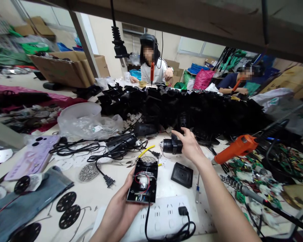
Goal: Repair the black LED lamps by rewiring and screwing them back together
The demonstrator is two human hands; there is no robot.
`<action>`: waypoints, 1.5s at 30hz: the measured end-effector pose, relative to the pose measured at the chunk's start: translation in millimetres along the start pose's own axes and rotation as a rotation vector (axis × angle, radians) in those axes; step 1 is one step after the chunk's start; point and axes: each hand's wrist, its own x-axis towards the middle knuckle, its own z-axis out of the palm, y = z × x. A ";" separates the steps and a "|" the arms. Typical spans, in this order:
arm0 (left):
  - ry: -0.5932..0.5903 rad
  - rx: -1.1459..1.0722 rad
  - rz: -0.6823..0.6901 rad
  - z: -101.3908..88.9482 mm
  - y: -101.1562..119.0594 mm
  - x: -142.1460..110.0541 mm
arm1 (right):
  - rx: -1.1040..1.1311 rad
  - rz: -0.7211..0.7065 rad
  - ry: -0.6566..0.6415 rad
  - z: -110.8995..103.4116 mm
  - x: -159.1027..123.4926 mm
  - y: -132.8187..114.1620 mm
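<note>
My left hand (122, 203) is closed around an open black housing (140, 188), tilted toward me. Inside the housing a white part and red and blue wires show, and a black cord runs down from its lower end. My right hand (190, 144) reaches forward with its fingers stretched out, just beside a black cylindrical part (169, 146); whether it touches that part I cannot tell. Below my right hand a black rectangular cover (182, 175) lies on the table. Behind the housing are yellow-handled cutters (145, 151), partly hidden.
A heap of black casings (192, 104) spans the back. An orange electric screwdriver (234, 149) hangs at right, above circuit boards (282, 161) and a soldering iron (249, 193). A white power strip (164, 215) lies in front. Two people work beyond the heap.
</note>
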 end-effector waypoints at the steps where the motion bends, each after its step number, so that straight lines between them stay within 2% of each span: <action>1: 0.006 -0.006 0.000 -0.8 0.9 0.0 | -0.020 -0.046 -0.045 -3.7 4.5 0.9; 5: 0.031 0.015 0.021 -2.8 2.4 0.3 | -0.094 -0.147 -0.174 -12.2 19.9 4.9; 14: 0.040 0.070 0.011 -2.3 0.1 1.9 | -0.146 -0.193 -0.260 -12.1 22.4 -7.4; 20: 0.055 0.035 0.028 -1.7 2.3 2.0 | -0.030 -0.103 -0.267 -11.9 22.4 -17.6; 26: 0.046 -0.010 0.032 -5.4 2.8 3.3 | 0.156 -0.126 -0.489 0.9 23.2 1.5; 29: 0.038 0.005 0.026 -4.4 2.9 2.6 | 0.191 -0.124 -0.557 7.1 23.0 8.4; 41: 0.090 -0.074 -0.053 -0.8 2.9 8.3 | 0.270 -0.158 -0.547 2.5 12.8 15.0; 45: 0.028 -0.047 -0.084 0.3 2.0 7.4 | 0.250 -0.151 -0.517 7.0 12.7 14.6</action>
